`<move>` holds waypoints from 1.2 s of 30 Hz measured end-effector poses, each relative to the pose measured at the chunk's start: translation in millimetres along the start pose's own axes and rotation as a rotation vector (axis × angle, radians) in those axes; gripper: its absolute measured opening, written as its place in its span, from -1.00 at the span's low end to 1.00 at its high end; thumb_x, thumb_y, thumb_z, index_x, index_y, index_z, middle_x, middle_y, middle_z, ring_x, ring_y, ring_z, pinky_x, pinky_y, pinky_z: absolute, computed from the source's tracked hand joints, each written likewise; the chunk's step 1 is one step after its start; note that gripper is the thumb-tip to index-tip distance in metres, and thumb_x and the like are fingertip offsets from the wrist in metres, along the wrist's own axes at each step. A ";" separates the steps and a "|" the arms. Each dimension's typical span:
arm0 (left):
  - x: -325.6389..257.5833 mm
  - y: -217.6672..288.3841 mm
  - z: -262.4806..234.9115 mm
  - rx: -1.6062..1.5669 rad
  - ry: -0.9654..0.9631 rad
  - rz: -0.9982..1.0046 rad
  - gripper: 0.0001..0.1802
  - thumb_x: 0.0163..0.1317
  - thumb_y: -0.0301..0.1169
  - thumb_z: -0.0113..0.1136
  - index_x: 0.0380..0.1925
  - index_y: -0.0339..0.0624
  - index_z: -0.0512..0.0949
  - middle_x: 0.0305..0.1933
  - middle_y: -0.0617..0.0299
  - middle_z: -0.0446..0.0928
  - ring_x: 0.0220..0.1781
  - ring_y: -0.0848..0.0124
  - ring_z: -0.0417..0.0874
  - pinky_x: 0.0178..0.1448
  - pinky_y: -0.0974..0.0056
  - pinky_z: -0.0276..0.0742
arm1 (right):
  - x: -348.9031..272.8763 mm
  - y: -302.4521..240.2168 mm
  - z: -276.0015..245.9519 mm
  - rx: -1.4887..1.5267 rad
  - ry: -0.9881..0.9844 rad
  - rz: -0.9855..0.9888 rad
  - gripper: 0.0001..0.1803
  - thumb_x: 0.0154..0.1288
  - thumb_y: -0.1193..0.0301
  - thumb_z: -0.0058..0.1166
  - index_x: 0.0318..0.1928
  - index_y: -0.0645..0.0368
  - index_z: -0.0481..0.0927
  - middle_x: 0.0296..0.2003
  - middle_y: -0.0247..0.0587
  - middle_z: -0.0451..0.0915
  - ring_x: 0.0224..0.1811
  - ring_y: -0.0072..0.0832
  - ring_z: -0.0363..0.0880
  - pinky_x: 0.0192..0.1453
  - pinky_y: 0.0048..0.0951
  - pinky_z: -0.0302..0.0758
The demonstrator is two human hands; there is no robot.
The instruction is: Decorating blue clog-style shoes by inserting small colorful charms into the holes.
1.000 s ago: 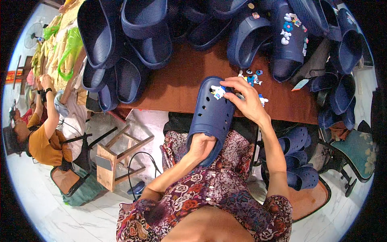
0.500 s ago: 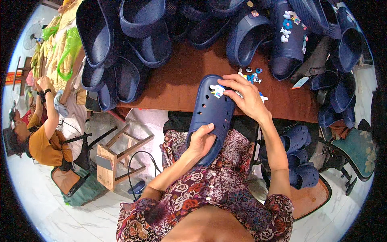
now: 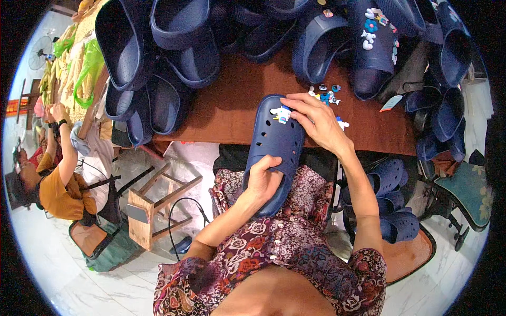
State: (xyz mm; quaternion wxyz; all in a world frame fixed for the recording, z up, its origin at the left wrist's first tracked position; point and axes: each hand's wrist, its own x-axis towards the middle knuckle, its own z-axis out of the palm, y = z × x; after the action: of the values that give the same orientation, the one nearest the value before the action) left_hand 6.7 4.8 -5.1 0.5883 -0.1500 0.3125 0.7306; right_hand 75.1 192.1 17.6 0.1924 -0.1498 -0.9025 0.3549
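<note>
My left hand (image 3: 263, 181) grips the heel end of a navy blue clog (image 3: 274, 142) that rests toe-first on the edge of the brown table (image 3: 232, 105). My right hand (image 3: 316, 121) lies on the clog's toe, fingertips pressing beside a small white and blue charm (image 3: 281, 114) fixed in one of its holes. Several loose small charms (image 3: 327, 96) lie on the table just beyond my right hand.
Many navy clogs (image 3: 174, 52) are heaped along the table's far side and right end. More clogs (image 3: 392, 200) lie on the floor at my right near a green chair (image 3: 464, 192). A wooden stool (image 3: 153, 203) stands at my left. Another person (image 3: 50, 179) sits at far left.
My left hand has slid slightly on the clog's heel. My right hand's fingers have shifted a little over the toe by the charm. The clog stays in place.
</note>
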 end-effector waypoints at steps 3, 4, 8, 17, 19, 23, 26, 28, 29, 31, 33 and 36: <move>0.5 -0.6 1.7 -0.046 -0.018 0.022 -0.39 -0.05 -0.58 0.01 0.14 -0.41 0.35 0.15 -0.05 0.47 0.22 0.05 0.45 0.37 -0.01 0.28 | -7.8 -2.3 0.8 0.135 0.162 0.063 -0.71 0.35 0.49 -0.01 0.05 0.19 0.58 -0.01 -0.08 0.55 0.00 -0.21 0.57 0.10 -0.34 0.47; -1.0 -0.9 3.1 -0.073 -0.024 0.025 -0.47 -0.02 -0.61 0.02 0.07 -0.37 0.40 0.09 0.01 0.50 0.15 0.11 0.50 0.30 0.04 0.35 | -11.8 -0.8 -2.9 0.130 0.166 0.068 -0.71 0.35 0.49 -0.01 0.05 0.19 0.58 -0.01 -0.08 0.55 0.00 -0.21 0.57 0.10 -0.34 0.47; -7.8 -0.4 4.1 -0.070 0.030 0.015 -0.54 0.01 -0.63 0.03 0.01 -0.32 0.44 0.03 0.08 0.53 0.07 0.18 0.55 0.20 0.09 0.43 | -32.2 14.1 -24.1 0.158 0.384 0.278 -0.74 0.36 0.55 -0.06 -0.01 0.26 0.60 -0.11 -0.13 0.60 -0.04 -0.38 0.58 0.07 -0.46 0.44; -11.5 1.0 4.1 0.046 0.074 0.043 -0.39 -0.06 -0.58 0.00 0.13 -0.35 0.35 0.14 -0.01 0.46 0.21 0.06 0.46 0.35 -0.03 0.32 | -63.4 20.2 -36.7 -0.121 0.336 0.497 -0.86 0.21 0.47 0.14 -0.22 0.17 0.64 -0.25 -0.16 0.58 -0.19 -0.21 0.58 -0.11 -0.32 0.52; -13.6 1.3 4.4 0.012 0.070 0.061 -0.36 -0.08 -0.58 0.00 0.15 -0.34 0.34 0.16 -0.02 0.44 0.23 0.04 0.44 0.37 -0.04 0.30 | -63.7 16.7 -39.9 -0.175 0.277 0.446 -0.85 0.19 0.46 0.16 -0.21 0.16 0.64 -0.26 -0.17 0.58 -0.17 -0.20 0.56 -0.09 -0.30 0.50; -14.1 3.3 2.9 -0.001 0.080 0.078 -0.34 -0.08 -0.58 0.00 0.16 -0.34 0.33 0.18 -0.03 0.43 0.25 0.03 0.43 0.38 -0.05 0.29 | -60.7 12.4 -27.8 -0.219 0.162 0.206 -0.79 0.13 0.42 0.20 -0.18 0.12 0.63 -0.25 -0.22 0.55 -0.14 -0.21 0.48 -0.05 -0.24 0.45; -10.7 1.7 -2.3 0.019 0.082 0.094 -0.34 -0.09 -0.56 0.01 0.16 -0.35 0.33 0.17 -0.04 0.44 0.25 0.03 0.43 0.38 -0.05 0.29 | -53.9 8.0 -13.4 -0.241 0.094 0.145 -0.78 0.14 0.40 0.20 -0.16 0.13 0.62 -0.22 -0.25 0.53 -0.12 -0.23 0.47 -0.06 -0.24 0.45; -7.9 -0.6 -6.7 0.025 0.094 0.078 -0.32 -0.12 -0.54 0.03 0.16 -0.36 0.34 0.16 -0.04 0.45 0.25 0.03 0.43 0.39 -0.04 0.28 | -51.7 7.6 -6.9 -0.258 0.093 0.129 -0.79 0.15 0.41 0.19 -0.17 0.13 0.61 -0.23 -0.24 0.51 -0.14 -0.23 0.46 -0.08 -0.23 0.44; -6.6 -2.0 -8.1 0.025 0.097 0.086 -0.32 -0.12 -0.54 0.03 0.16 -0.36 0.34 0.16 -0.04 0.45 0.25 0.03 0.43 0.39 -0.04 0.28 | -51.2 7.5 -4.7 -0.294 0.097 0.126 -0.79 0.14 0.43 0.19 -0.17 0.13 0.61 -0.23 -0.24 0.51 -0.14 -0.23 0.45 -0.08 -0.22 0.44; -4.5 -5.9 -9.5 -0.065 0.086 0.111 -0.30 -0.16 -0.52 0.05 0.15 -0.36 0.36 0.15 -0.05 0.47 0.23 0.01 0.45 0.38 -0.04 0.30 | -50.5 6.1 -3.1 -0.325 0.098 0.116 -0.79 0.14 0.44 0.18 -0.18 0.14 0.60 -0.23 -0.23 0.51 -0.14 -0.22 0.45 -0.09 -0.22 0.44; -3.3 -7.6 -9.9 -0.070 0.065 0.133 -0.29 -0.18 -0.51 0.05 0.15 -0.37 0.36 0.15 -0.05 0.47 0.22 0.01 0.46 0.38 -0.04 0.29 | -50.0 4.1 -4.7 -0.293 0.087 0.140 -0.76 0.12 0.45 0.21 -0.16 0.13 0.61 -0.24 -0.23 0.53 -0.13 -0.17 0.46 -0.07 -0.24 0.45; -2.2 -8.2 -8.3 -0.065 0.008 0.149 -0.26 -0.21 -0.50 0.05 0.15 -0.37 0.36 0.16 -0.05 0.47 0.20 0.01 0.48 0.39 -0.03 0.29 | -54.8 7.5 -4.2 -0.222 0.144 0.143 -0.80 0.13 0.50 0.19 -0.18 0.17 0.59 -0.30 -0.20 0.53 -0.23 -0.24 0.50 -0.15 -0.28 0.47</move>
State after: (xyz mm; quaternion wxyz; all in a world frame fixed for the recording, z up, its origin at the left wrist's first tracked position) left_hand 13.8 -1.2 -12.4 0.5259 -0.1484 0.3014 0.7814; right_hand 126.3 177.5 2.0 0.2131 -0.2589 -0.9071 0.2542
